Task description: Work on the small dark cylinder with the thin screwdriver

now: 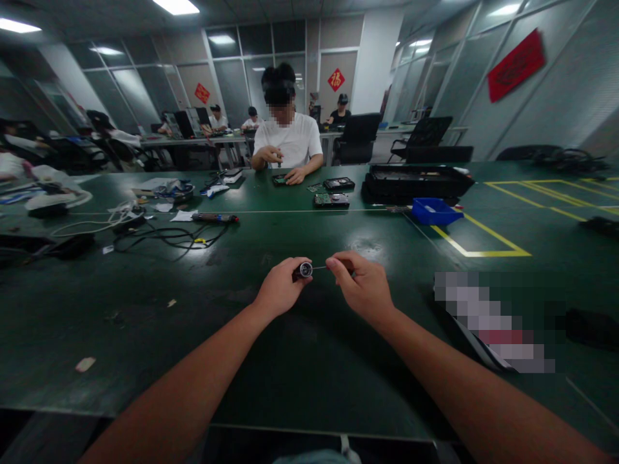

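Over the near middle of the green table (309,361), my left hand (280,287) is closed around a short dark cylinder with a silvery round end (304,270) that faces me. Between thumb and fingertips, my right hand (365,283) pinches a thin metal rod (319,267). The rod points left, and its far tip reaches the side of the cylinder's round end; whether it goes inside I cannot tell. The fingers of my right hand hide the rod's other end.
Across the table a co-worker in a white shirt (290,138) handles a circuit board. Hard drives (331,200), a long black tray (416,183) and a blue bin (435,211) lie ahead. An electric screwdriver (215,218) and cables (169,240) lie left; a blurred-out item (488,322) lies right.
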A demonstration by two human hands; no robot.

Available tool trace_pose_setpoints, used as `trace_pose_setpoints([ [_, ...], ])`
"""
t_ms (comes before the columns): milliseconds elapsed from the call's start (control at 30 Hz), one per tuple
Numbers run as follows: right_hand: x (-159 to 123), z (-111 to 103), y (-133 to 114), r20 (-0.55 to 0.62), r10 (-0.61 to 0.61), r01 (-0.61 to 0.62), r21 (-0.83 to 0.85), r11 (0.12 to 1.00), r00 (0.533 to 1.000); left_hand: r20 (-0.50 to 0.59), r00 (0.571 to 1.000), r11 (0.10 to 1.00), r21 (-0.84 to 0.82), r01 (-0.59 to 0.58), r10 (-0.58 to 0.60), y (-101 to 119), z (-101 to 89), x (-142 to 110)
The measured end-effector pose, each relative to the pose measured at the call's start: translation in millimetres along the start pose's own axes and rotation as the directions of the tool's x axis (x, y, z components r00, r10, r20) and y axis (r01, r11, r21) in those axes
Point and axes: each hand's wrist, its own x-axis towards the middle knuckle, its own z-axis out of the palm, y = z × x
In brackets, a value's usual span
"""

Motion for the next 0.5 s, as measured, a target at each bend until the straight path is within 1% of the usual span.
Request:
trace_pose_setpoints([
  [200, -1.2, -1.5, -0.3, 0.062, -0.122, 0.121, 0.017, 0.993, 0.991, -0.021, 1.000, 1.000, 0.011, -0.005, 0.006, -0.9, -0.3, 0.3],
  [267, -1.9, -1.1, 0.2, 0.073, -0.127, 0.126, 0.020, 0.992, 0.989, -0.020, 1.000, 1.000, 0.013, -0.014, 0.014, -1.4, 0.0, 0.3],
  [367, -2.1, 1.6, 2.1, 0.025, -0.033, 0.031, 0.068, 0.997, 0.999, -0.015, 1.000, 1.000, 0.008, -0.019, 0.019, -1.5, 0.2, 0.4],
  [433, -1.7, 4.7, 3.7, -0.017, 0.066, -0.062, 0.189, 0.980, 0.998, -0.020, 1.000, 1.000, 0.007, -0.011, 0.011, -1.7, 0.4, 0.8],
  [500, -0.8, 8.4, 5.4, -0.024, 0.155, -0.138, 0.338, 0.931, 0.988, -0.020, 1.000, 1.000, 0.010, -0.002, 0.002, -2.1, 0.6, 1.3],
])
